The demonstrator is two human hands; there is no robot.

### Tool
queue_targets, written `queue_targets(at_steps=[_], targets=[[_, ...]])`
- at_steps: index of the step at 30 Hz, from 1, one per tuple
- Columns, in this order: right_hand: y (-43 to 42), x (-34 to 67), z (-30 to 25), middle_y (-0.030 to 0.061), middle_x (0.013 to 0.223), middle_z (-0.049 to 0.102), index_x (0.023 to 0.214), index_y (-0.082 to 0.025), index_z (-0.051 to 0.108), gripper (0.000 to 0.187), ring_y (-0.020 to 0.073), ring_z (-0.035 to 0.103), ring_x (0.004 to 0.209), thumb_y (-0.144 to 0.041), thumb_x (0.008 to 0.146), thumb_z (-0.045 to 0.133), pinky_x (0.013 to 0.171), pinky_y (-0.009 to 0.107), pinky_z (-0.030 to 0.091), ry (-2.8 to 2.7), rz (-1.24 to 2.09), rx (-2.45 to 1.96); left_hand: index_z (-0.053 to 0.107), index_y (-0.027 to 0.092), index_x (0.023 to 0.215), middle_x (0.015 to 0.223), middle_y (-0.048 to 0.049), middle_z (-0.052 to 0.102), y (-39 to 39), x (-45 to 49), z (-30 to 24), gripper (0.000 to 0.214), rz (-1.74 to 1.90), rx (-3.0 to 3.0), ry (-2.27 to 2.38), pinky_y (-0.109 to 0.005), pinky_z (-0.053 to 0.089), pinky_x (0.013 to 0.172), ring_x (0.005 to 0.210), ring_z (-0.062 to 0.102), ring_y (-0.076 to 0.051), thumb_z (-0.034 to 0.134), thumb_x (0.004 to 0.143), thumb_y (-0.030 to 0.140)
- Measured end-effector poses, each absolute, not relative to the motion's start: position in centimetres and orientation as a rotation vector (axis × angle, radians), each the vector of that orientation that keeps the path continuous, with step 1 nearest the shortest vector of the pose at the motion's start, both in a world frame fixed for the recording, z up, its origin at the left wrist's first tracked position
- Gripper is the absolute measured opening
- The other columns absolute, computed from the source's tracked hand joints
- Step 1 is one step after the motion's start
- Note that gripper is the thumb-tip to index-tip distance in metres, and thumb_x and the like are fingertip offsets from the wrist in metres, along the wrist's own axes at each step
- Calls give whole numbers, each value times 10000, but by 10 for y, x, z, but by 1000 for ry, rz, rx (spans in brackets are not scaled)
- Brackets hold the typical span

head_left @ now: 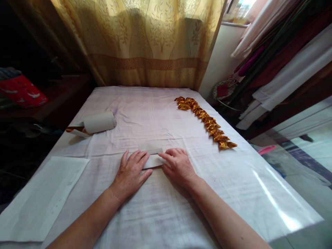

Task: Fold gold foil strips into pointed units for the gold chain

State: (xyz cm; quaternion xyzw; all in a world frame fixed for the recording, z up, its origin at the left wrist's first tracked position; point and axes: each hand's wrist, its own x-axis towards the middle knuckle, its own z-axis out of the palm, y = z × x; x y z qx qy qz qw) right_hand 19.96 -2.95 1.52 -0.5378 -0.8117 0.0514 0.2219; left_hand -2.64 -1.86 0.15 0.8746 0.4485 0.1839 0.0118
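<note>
A small white paper strip [153,159], folded over, lies on the cloth-covered table [145,110] in front of me. My left hand [131,173] rests flat on the strip's left end with its fingers spread. My right hand [177,165] presses the strip's right end with the fingers stretched out and close together. A row of several folded gold foil pieces [204,121] runs diagonally on the right half of the table. A roll of white paper with a gold foil inner side [97,122] lies at the left.
A white sheet of paper [38,197] lies at the table's near left corner. A shiny plastic cover [272,193] shows along the right edge. A gold curtain [145,41] hangs behind the table. Hanging cloths [280,52] crowd the right side.
</note>
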Motion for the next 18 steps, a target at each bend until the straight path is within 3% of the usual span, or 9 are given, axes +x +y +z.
queue_targets(at_steps=[4, 8, 12, 18], targets=[[-28, 197, 20, 81, 1206, 660, 1020, -282, 735, 171, 270, 566, 1092, -253, 858, 686, 943, 426, 396, -2354, -9, -1473, 630, 243, 1270, 1295, -100, 659, -22, -25, 5, 369, 615, 2721, 1400, -584, 243, 1161, 1220, 576, -297, 597, 922, 360], [-29, 198, 21, 62, 1318, 643, 1036, -258, 723, 146, 293, 512, 1251, -298, 920, 643, 1009, 454, 371, -2446, 38, -1334, 669, 236, 1204, 1229, -84, 694, -23, -27, 8, 302, 622, 2742, 1363, -584, 246, 1148, 1153, 616, -284, 595, 934, 351], [-27, 201, 18, 43, 1203, 713, 1064, -258, 717, 184, 252, 594, 1149, -277, 970, 560, 970, 431, 403, -2397, 166, -1309, 701, 266, 1148, 1194, -60, 714, -21, -33, 10, 260, 637, 2709, 1332, -576, 251, 1139, 1118, 637, -259, 528, 972, 349], [-6, 201, 10, 18, 995, 764, 897, -252, 732, 121, 184, 671, 938, -241, 934, 617, 876, 348, 429, -2238, 336, -1358, 736, 263, 995, 1052, -39, 763, -10, -35, 10, 286, 688, 2559, 1369, -525, 352, 1087, 989, 686, -218, 461, 994, 341]])
